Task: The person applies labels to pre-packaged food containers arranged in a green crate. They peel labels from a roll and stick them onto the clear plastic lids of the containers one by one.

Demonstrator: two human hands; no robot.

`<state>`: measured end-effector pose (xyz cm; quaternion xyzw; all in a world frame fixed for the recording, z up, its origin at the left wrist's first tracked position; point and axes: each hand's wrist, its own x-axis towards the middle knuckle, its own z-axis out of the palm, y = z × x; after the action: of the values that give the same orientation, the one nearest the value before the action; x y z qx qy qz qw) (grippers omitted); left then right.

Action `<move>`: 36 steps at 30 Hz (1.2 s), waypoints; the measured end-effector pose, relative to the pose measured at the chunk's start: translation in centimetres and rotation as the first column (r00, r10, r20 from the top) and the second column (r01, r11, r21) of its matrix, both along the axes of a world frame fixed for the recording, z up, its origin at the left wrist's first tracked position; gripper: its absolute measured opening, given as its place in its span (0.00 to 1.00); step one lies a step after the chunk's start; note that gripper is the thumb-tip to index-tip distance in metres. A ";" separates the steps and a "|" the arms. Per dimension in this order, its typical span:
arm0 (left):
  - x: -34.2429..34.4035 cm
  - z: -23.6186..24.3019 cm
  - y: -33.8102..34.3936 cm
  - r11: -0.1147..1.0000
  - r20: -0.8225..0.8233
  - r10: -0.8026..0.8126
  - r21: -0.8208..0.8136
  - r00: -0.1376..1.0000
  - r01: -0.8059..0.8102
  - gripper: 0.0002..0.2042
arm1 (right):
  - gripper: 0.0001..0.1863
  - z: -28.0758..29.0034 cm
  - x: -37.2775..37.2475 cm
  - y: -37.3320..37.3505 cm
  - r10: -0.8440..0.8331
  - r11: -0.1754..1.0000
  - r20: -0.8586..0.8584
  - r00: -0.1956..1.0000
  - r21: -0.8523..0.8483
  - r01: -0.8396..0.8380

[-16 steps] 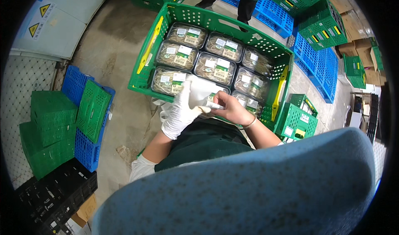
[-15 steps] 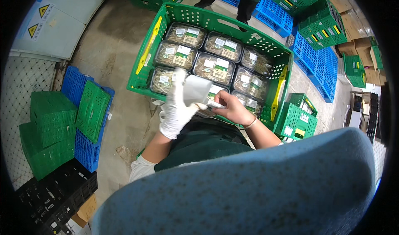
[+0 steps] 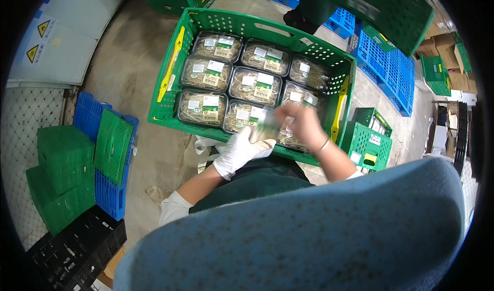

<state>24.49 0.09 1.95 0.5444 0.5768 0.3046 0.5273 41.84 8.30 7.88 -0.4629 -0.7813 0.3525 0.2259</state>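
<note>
My left hand (image 3: 240,153), in a white glove, is closed around a small stack or strip of label sheets (image 3: 264,131), blurred, greenish and beige. My bare right hand (image 3: 304,125), with a thin bracelet at the wrist, is smeared by motion just to its right; whether its fingers grip anything cannot be made out. Both hands are over the near side of a green crate (image 3: 346,59). Inside lie several black trays with clear lids (image 3: 201,107) holding thin pale strands, in rows. Most visible lids bear a white sticker and a green-and-beige label. My right hand partly hides the near-right trays.
Left on the floor are stacked green crates (image 3: 66,152), blue pallets (image 3: 109,188) and a black crate (image 3: 77,244). A person's dark legs (image 3: 314,11) and a tilted green crate (image 3: 383,13) are beyond. More green crates (image 3: 368,144) stand at right, near a blue pallet (image 3: 391,80).
My left hand has lowered and turned, its fingers now folded over the sheets. My right hand has moved slightly right and up. At the upper right, a green crate has come into view near the person.
</note>
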 end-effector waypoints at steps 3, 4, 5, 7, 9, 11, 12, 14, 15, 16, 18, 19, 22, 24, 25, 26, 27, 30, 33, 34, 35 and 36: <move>0.5 0.5 0.0 0.954 0.495 0.140 -0.298 0.857 0.017 0.04 | 0.08 -2.1 5.1 8.8 -0.252 0.966 0.253 0.934 0.128 0.226; -0.1 0.7 0.1 0.946 0.505 0.166 -0.325 0.847 0.008 0.04 | 0.10 -4.0 7.3 11.5 -0.308 0.920 0.397 0.865 0.357 0.164; -0.7 1.1 0.2 0.937 0.518 0.189 -0.350 0.834 0.006 0.05 | 0.13 -7.6 10.5 14.4 -0.335 0.905 0.474 0.814 0.403 0.138; -3.1 0.5 -0.2 0.922 0.382 0.174 -0.386 0.907 -0.014 0.08 | 0.14 -13.4 13.9 17.3 -0.373 0.924 0.757 0.537 0.251 0.288; -4.5 2.0 -1.7 0.902 0.456 0.391 -0.363 0.799 -0.234 0.10 | 0.16 -16.1 13.4 18.2 -0.280 0.908 0.801 0.529 0.042 0.417; -6.2 3.9 -2.6 0.867 0.468 0.451 -0.433 0.760 -0.248 0.13 | 0.19 -21.6 16.2 18.3 -0.345 0.922 0.706 0.618 0.133 0.363; -6.9 3.3 -3.7 0.894 0.472 0.430 -0.341 0.770 -0.291 0.13 | 0.21 -23.3 16.8 19.3 -0.268 0.893 0.818 0.510 0.012 0.450; -7.6 2.2 -6.2 0.850 0.485 0.519 -0.379 0.704 -0.366 0.14 | 0.32 -22.8 15.2 18.5 -0.341 0.854 0.777 0.530 0.020 0.520; -7.6 2.7 -6.9 0.832 0.467 0.546 -0.396 0.696 -0.387 0.14 | 0.37 -19.9 13.2 17.5 -0.373 0.846 0.751 0.544 0.035 0.531; -7.6 2.6 -7.4 0.797 0.454 0.595 -0.441 0.663 -0.413 0.12 | 0.42 -17.3 11.8 17.1 -0.346 0.805 0.792 0.504 -0.025 0.593; -7.5 2.0 -8.5 0.714 0.419 0.690 -0.530 0.590 -0.458 0.10 | 0.42 -17.5 12.1 16.7 -0.143 0.891 0.903 0.405 -0.061 0.450; -7.6 1.3 -9.0 0.759 0.423 0.644 -0.460 0.637 -0.461 0.09 | 0.42 -17.9 12.8 16.7 -0.049 0.918 0.942 0.333 -0.089 0.386; -7.0 -0.4 -11.1 0.802 0.349 0.595 -0.313 0.724 -0.509 0.06 | 0.39 -19.6 14.1 18.4 0.121 0.906 0.946 0.299 -0.228 0.356; -6.6 0.3 -12.4 0.828 0.410 0.561 -0.279 0.719 -0.487 0.08 | 0.33 -19.1 12.6 18.1 -0.076 0.933 0.957 0.280 -0.031 0.358; -6.3 0.1 -13.5 0.822 0.453 0.568 -0.262 0.687 -0.506 0.09 | 0.30 -18.0 10.9 18.0 -0.292 0.911 0.900 0.324 0.159 0.380; -5.2 -0.1 -14.6 0.796 0.512 0.594 -0.261 0.621 -0.546 0.09 | 0.25 -14.7 8.6 17.7 -0.307 0.951 0.725 0.617 0.205 0.233; -4.2 -0.9 -16.0 0.784 0.517 0.607 -0.269 0.603 -0.559 0.09 | 0.22 -9.5 5.9 15.3 -0.230 0.932 0.254 0.939 0.335 0.138; -1.7 -3.7 -20.3 0.824 0.465 0.561 -0.230 0.685 -0.518 0.08 | 0.19 4.6 2.6 7.8 -0.100 0.899 -0.141 0.985 0.412 0.150; 0.2 -4.8 -23.8 0.884 0.382 0.448 -0.052 0.808 -0.465 0.07 | 0.19 8.8 3.2 -1.3 0.148 0.884 -0.234 0.961 0.467 -0.023; 1.3 -5.0 -24.8 0.850 0.395 0.522 -0.170 0.756 -0.499 0.06 | 0.20 8.6 3.2 -4.2 0.224 0.886 -0.216 0.951 0.452 -0.106; 2.3 -4.4 -25.9 0.809 0.402 0.588 -0.289 0.702 -0.512 0.05 | 0.20 7.9 3.5 -6.8 0.285 0.890 -0.192 0.939 0.417 -0.185; 3.2 -3.7 -27.5 0.806 0.485 0.588 -0.284 0.647 -0.520 0.05 | 0.20 6.9 3.6 -9.4 0.342 0.890 -0.164 0.925 0.371 -0.264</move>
<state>27.69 -27.45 -1.77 0.1975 0.5553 0.5594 0.5828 45.40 -1.13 14.79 -0.2453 -0.8627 0.2923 0.3318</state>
